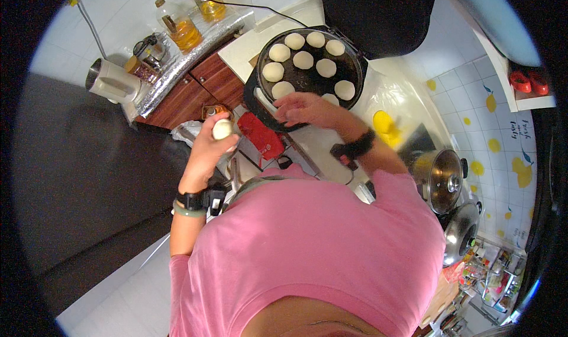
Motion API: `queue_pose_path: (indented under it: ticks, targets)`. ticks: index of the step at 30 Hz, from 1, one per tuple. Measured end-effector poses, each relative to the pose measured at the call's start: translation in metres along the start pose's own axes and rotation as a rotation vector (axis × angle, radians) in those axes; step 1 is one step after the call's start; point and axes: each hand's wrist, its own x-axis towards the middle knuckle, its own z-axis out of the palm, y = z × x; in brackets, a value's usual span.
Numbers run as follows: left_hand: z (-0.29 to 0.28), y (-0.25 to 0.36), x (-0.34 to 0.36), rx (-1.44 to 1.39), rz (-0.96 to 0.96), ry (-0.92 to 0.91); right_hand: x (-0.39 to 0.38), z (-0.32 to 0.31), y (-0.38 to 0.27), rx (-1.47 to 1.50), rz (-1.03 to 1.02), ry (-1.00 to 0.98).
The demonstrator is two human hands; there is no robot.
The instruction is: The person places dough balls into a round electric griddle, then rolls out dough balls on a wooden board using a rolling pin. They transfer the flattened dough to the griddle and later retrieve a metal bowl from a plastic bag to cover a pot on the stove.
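Observation:
In my left hand (208, 144), raised left of the griddle, the fingers are closed around a pale round piece of dough (222, 129). My right hand (302, 109) is over the near left rim of a round black electric griddle (305, 76). Its fingers stretch loosely to the left, and nothing shows in them. Several flat white dough rounds (303, 60) lie spaced on the griddle plate; my right hand and forearm partly cover the nearest ones. The black griddle lid (378, 17) stands open at the back.
Oil bottles (184, 34) and a blender jug (112, 81) stand on the foil-covered shelf at far left. A black cord (236, 5) runs behind the griddle. Lidded pots (441, 180) are at right, beside a yellow item (386, 127). A red bag (260, 136) hangs below the counter.

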Motion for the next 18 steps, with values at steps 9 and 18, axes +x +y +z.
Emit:
queue_pose_path:
  ticks: [9, 18]
  targets:
    - [0.061, 0.020, 0.026, 0.897, 0.537, 0.082, 0.042, 0.044, 0.013, 0.168, -0.124, -0.016]
    - [0.056, 0.016, 0.030, 0.753, 0.622, 0.097, 0.026, 0.005, 0.005, -0.294, -0.110, 0.348]
